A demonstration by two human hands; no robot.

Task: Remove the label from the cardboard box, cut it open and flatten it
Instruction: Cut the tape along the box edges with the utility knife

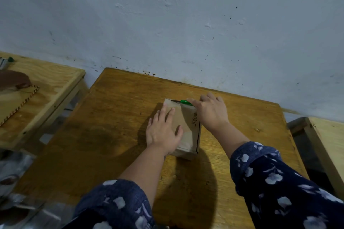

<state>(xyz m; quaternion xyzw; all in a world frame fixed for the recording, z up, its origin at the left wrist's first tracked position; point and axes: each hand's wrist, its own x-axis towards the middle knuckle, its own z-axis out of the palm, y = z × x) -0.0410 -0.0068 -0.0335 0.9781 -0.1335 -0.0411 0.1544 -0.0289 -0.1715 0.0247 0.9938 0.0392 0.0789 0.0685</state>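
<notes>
A small brown cardboard box (188, 132) lies on the wooden table (111, 117), with handwriting along its right top edge. My left hand (162, 132) presses flat on the box top, fingers spread. My right hand (211, 112) grips a green-handled cutter (183, 101) at the box's far edge. The thin dark blade points left along that far top edge. Clear tape covers the far part of the top. I cannot make out a separate label.
A lighter wooden table (46, 87) stands to the left, holding a brown leather piece (13, 81) with stitched trim. Another pale wooden surface (327, 147) sits at the right. A blue-white wall (186, 24) runs right behind the table. Clear plastic clutter (16, 201) lies at bottom left.
</notes>
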